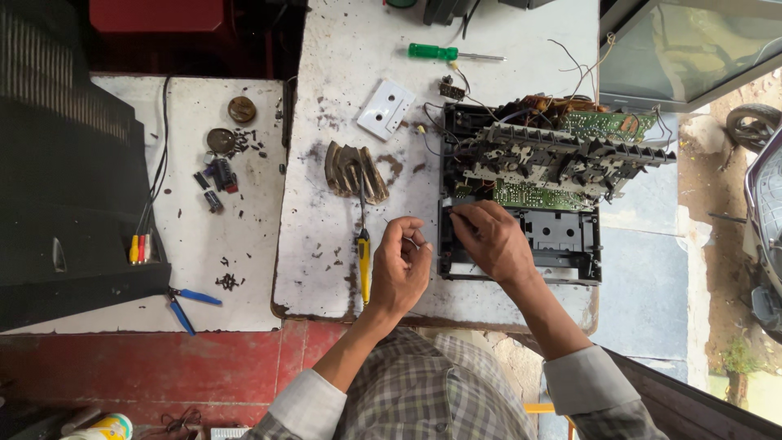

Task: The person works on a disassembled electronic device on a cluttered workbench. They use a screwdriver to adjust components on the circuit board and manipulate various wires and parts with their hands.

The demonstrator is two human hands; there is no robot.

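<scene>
Black chassis (521, 244) edge (left) under right hand (493, 244)

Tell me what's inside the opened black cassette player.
Inside the cassette player: green circuit boards, a grey key mechanism, loose wires. The right hand covers its left corner.

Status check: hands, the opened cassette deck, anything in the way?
Left hand curled, off the deck. Right hand on opened cassette deck frame. Yellow screwdriver beside left hand.
</scene>
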